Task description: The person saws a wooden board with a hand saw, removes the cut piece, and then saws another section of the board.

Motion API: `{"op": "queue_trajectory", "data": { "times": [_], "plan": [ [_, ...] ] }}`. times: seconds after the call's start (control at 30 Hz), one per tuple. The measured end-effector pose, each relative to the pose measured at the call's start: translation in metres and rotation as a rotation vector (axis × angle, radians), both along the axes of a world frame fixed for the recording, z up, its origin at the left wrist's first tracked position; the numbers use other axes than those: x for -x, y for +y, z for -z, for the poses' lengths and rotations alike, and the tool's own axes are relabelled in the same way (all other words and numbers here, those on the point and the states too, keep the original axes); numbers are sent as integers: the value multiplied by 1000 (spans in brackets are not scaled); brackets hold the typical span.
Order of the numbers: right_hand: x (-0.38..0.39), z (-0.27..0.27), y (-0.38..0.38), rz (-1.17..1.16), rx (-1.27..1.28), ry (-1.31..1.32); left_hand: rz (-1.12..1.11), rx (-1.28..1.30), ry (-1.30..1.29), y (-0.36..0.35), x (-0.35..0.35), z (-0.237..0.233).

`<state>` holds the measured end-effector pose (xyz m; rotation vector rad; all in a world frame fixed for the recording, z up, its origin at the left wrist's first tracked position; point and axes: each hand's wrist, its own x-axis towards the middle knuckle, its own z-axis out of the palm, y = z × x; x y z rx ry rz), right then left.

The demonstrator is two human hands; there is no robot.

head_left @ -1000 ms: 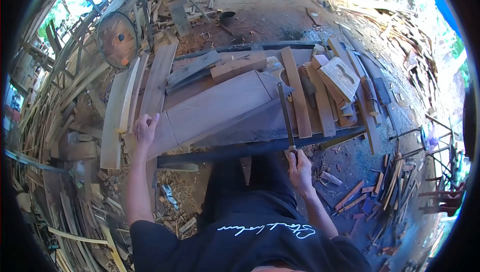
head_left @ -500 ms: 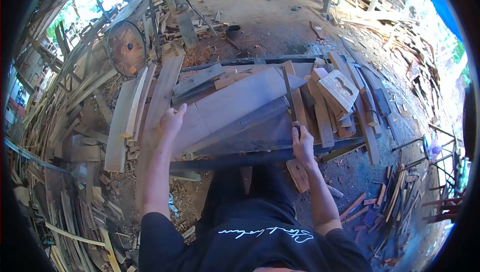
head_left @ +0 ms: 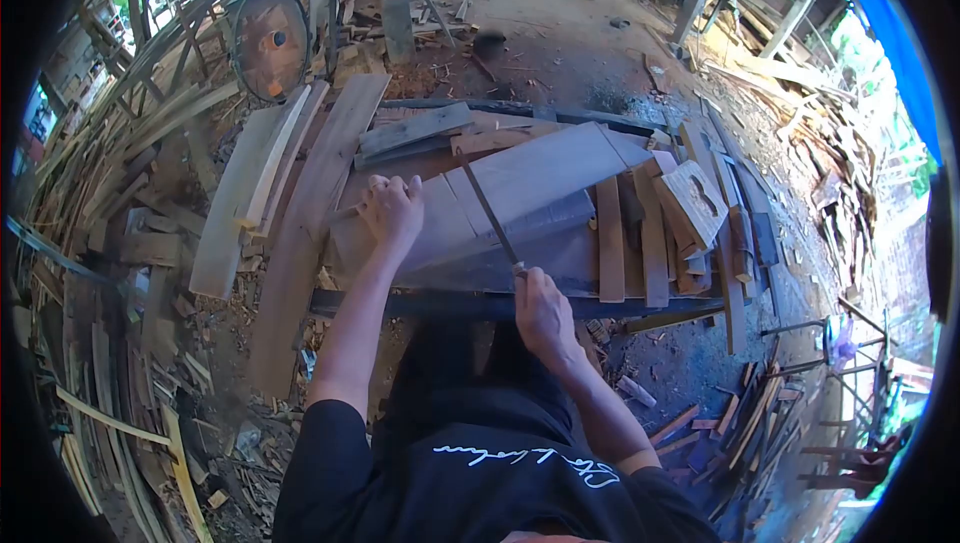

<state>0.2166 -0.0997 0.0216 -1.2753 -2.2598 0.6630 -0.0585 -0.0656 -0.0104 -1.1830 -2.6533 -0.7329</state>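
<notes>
A wide, pale board [head_left: 545, 173] lies slanted across a low bench, with dark lines running across it. My left hand [head_left: 392, 211] is on its left part, with bent fingers curled at the far edge. In my right hand [head_left: 545, 308] is the handle of a long tool with a narrow dark blade [head_left: 487, 205]. The blade lies across the board, near one of the crosswise lines. Whether it has teeth is too small to tell. Beneath the board's near side sits a darker timber [head_left: 545, 228].
Long planks [head_left: 315, 213] lean at the left of the bench. Short offcuts [head_left: 655, 233] and a block with a carved hollow [head_left: 692, 201] lie at the right. A round fan [head_left: 270, 41] stands beyond the planks. Scrap wood [head_left: 725, 418] litters the ground.
My right hand has carried the bladed tool left, from the board's right end to its middle. My left hand has shifted right and up along the board. The view has tilted slightly.
</notes>
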Motion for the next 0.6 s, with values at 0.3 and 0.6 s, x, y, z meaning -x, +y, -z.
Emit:
{"op": "queue_trajectory", "data": {
  "times": [0.3,0.6],
  "plan": [
    [36,-3,-7,10,80,-226,73,131,-6,21,-14,-9],
    [67,-15,18,12,138,-341,92,25,-24,35,-18,-3]
  ]
}}
